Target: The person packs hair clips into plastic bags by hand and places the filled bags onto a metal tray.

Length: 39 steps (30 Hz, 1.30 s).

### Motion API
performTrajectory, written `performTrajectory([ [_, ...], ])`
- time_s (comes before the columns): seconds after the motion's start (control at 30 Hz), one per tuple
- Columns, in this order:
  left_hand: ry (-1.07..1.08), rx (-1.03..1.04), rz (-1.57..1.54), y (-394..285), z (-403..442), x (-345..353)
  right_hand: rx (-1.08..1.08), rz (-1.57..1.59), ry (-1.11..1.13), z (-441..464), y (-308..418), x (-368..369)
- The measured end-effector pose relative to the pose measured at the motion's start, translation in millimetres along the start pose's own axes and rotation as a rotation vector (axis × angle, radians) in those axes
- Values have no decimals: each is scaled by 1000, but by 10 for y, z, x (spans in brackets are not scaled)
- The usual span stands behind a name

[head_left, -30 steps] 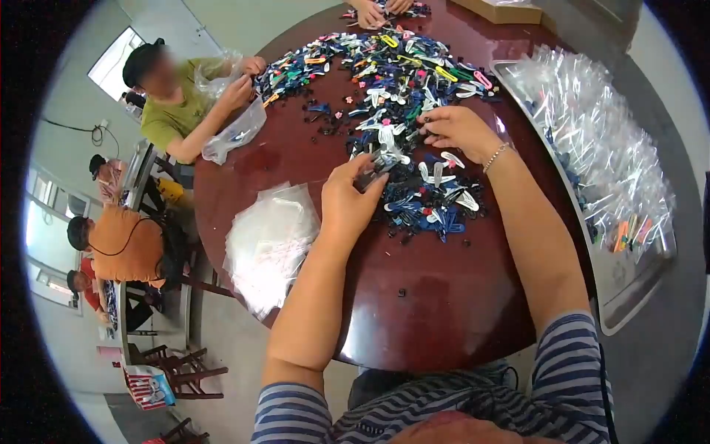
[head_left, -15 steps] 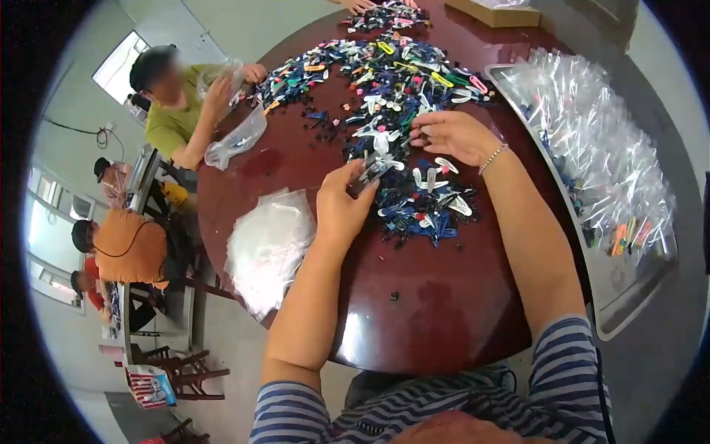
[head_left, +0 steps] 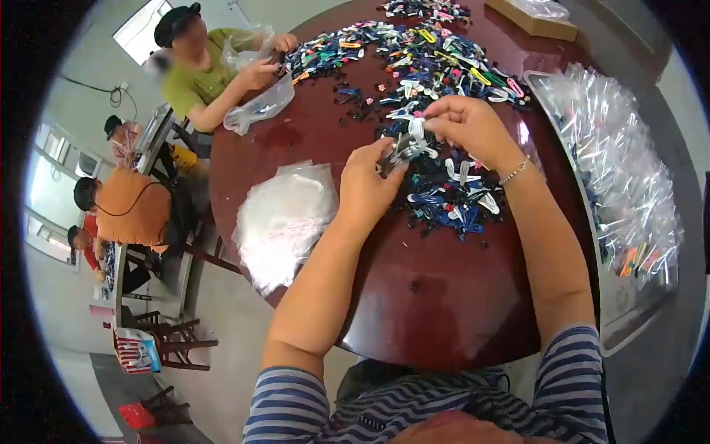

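Bags (head_left: pixel 625 163) with clips inside are heaped in the tray (head_left: pixel 625 303); I judge these finished. Many loose clips (head_left: pixel 433 55) on the bench (head_left: pixel 444 325) are unbagged. Flat pouches (head_left: pixel 285 222) form a stack. The carton (head_left: pixel 536 26) contains clear plastic. My left hand (head_left: pixel 370 185) holds clips between thumb and fingers. My right hand (head_left: pixel 477 133) is narrow at a white clip (head_left: pixel 416 128); I cannot tell whether it grips.

From here I see what looks like a small packing workshop: a round table (head_left: pixel 444 318) heaped with hair clips (head_left: pixel 451 200), a tray of filled plastic bags (head_left: pixel 621 170), and seated workers (head_left: pixel 133 207) at another long table (head_left: pixel 151 140)
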<state>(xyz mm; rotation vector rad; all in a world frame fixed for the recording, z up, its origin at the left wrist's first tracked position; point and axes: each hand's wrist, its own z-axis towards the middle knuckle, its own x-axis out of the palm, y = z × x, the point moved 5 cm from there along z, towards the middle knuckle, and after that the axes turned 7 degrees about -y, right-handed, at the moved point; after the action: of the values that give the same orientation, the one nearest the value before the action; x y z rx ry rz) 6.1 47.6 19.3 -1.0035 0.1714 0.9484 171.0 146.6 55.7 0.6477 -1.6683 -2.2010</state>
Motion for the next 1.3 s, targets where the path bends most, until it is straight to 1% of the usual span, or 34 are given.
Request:
performTrajectory([
  [0.03,-1,3,-9,8,0,4,-31,-24,85,-24,41,85],
  [0.07,-2,8,-18,12,-3,5,-82,-128,155,-44,68,164],
  [0.1,-1,4,-20,0,-5,-3,-78,-129,156,-61,68,221],
  [0.17,19,9,1,-46,2,-18,-178,-226,50,-90,106,267],
  [0.23,39,-37,-45,1,11,1,-162,-192,14,-59,74,235],
  [0.3,54,-88,-87,21,33,-12,-17,-156,-98,-41,24,114],
  [0.37,65,-322,-500,67,69,-34,-7,-123,-95,14,-115,39],
  [0.4,69,-418,-741,76,92,-31,-37,-139,-110,22,-132,14],
  [0.43,62,-424,-736,78,115,-81,-67,-154,-125,32,-148,-4],
  [0.47,104,-547,-977,89,119,-96,-20,-139,-105,51,-197,-2],
  [0.5,147,-665,-1221,92,118,-102,-19,-136,-97,43,-194,17],
  [0.53,215,-666,-1220,126,118,-97,-13,-155,-83,27,-177,34],
  [0.57,209,-665,-1221,129,125,-107,-7,-175,-71,19,-162,43],
  [0.63,311,-695,-1332,85,111,-72,16,-192,-58,25,-184,41],
  [0.67,309,-695,-1334,90,114,-68,-1,-209,-51,30,-219,32],
  [0.73,370,-713,-1386,84,106,-42,-17,-224,-43,35,-258,9],
  [0.83,393,-721,-1423,79,104,-52,5,-258,-21,46,-297,-14],
  [0.9,400,-718,-1433,89,100,-50,-4,-367,-12,50,-318,-44],
  [0.93,410,-716,-1441,91,94,-42,-6,-374,-13,55,-340,-74],
  [0.97,413,-709,-1450,96,92,-34,-55,-465,-40,65,-356,-130],
  [1.0,386,-696,-1391,123,94,-33,-104,-559,-70,72,-374,-194],
  [1.03,361,-684,-1334,139,92,-34,-103,-571,-76,76,-437,-251],
  [1.1,324,-693,-1325,178,90,-18,-75,-599,-159,89,-535,-358],
  [1.13,298,-703,-1302,220,88,-6,-140,-691,-152,94,-534,-362],
  [1.23,234,-727,-1239,271,81,19,-191,-649,-122,57,-503,-261],
  [1.27,201,-743,-1194,289,75,20,-121,-632,-94,49,-507,-238],
  [1.3,196,-742,-1200,285,73,23,-123,-637,-89,39,-496,-194],
])
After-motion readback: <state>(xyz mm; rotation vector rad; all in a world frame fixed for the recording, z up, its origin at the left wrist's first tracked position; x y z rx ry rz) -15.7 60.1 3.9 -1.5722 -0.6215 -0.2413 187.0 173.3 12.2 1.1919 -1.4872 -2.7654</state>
